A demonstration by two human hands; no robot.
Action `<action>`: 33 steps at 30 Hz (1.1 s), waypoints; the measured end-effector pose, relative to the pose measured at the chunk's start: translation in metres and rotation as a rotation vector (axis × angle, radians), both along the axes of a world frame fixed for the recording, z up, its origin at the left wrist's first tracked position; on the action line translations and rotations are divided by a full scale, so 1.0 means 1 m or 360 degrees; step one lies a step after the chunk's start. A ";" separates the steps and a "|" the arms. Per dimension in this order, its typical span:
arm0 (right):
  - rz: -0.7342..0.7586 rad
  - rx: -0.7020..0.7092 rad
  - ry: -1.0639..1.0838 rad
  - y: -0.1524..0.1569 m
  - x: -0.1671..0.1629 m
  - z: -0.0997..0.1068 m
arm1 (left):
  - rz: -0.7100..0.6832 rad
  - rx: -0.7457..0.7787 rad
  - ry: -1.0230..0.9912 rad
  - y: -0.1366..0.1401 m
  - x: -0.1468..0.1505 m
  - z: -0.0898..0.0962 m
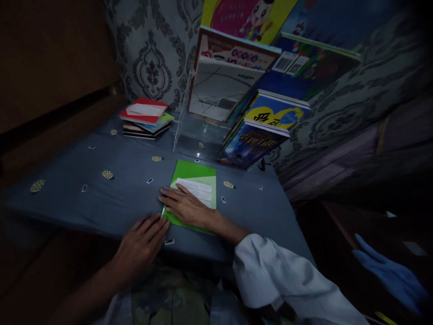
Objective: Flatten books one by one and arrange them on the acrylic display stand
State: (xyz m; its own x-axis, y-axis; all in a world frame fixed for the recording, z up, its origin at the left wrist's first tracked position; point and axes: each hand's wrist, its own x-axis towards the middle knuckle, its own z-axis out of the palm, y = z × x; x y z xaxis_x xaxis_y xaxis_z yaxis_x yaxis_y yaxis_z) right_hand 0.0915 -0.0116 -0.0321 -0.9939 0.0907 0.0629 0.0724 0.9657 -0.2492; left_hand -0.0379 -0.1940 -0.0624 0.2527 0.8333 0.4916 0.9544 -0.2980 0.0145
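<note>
A green book [194, 170] with a pale printed panel lies flat near the front edge of the cloth-covered table. Across its left and middle part rests my right hand [189, 207], palm down with the fingers stretched toward the left edge. My left hand [144, 239] is at the book's lower left corner, its fingers extended on the tablecloth and the fingertips touching or very near the cover. Part of the cover is hidden under my right hand.
A clear acrylic rack [199, 140] holds several upright books, among them a dark blue book [252, 142]. Stacked books topped by a red one [144, 110] lie at the back left. A blue glove [389, 271] is at the lower right, beyond the table [125, 203].
</note>
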 end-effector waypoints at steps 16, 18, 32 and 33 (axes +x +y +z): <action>-0.0473 0.0251 0.0104 0.008 0.004 0.002 | 0.0072 0.0063 0.0071 0.034 -0.030 0.008; -0.0557 0.0257 0.0105 0.005 0.006 0.005 | 0.0085 0.0018 0.0054 0.043 -0.035 0.008; -0.0462 0.0141 0.0117 0.008 -0.011 -0.008 | 0.0139 -0.0067 -0.0021 0.093 -0.031 0.013; -0.0463 0.0139 0.0130 0.008 -0.011 -0.008 | 0.0144 -0.0058 -0.0016 0.093 -0.030 0.012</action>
State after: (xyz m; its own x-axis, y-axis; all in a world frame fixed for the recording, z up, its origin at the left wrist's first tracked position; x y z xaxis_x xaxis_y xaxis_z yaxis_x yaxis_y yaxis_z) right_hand 0.0801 -0.0034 -0.0403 -0.9183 0.3615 0.1615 0.3321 0.9254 -0.1829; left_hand -0.0675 -0.1009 -0.0500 0.1709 0.8699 0.4627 0.9771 -0.2099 0.0338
